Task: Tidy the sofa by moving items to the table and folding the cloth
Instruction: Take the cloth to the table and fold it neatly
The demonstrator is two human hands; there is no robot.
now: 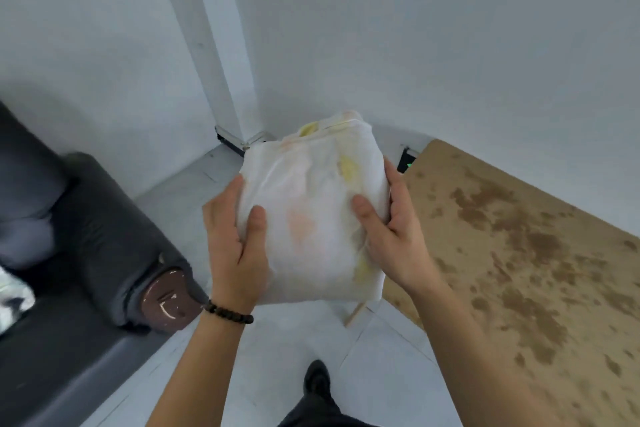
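A white cloth (311,204) with faint yellow and orange marks is folded into a thick bundle and held in the air between the sofa and the table. My left hand (235,246) grips its left side, thumb on top. My right hand (391,229) grips its right side, thumb pressed on the front. The dark grey sofa (79,253) is at the left. The brown mottled table (519,270) is at the right, and the bundle's right edge overlaps its near corner in view.
A black-and-white patterned item (14,295) lies on the sofa seat at the far left. The sofa arm ends in a brown round cap (169,302). A wooden table leg (355,314) shows under the bundle. My dark shoe (317,378) stands on the pale floor.
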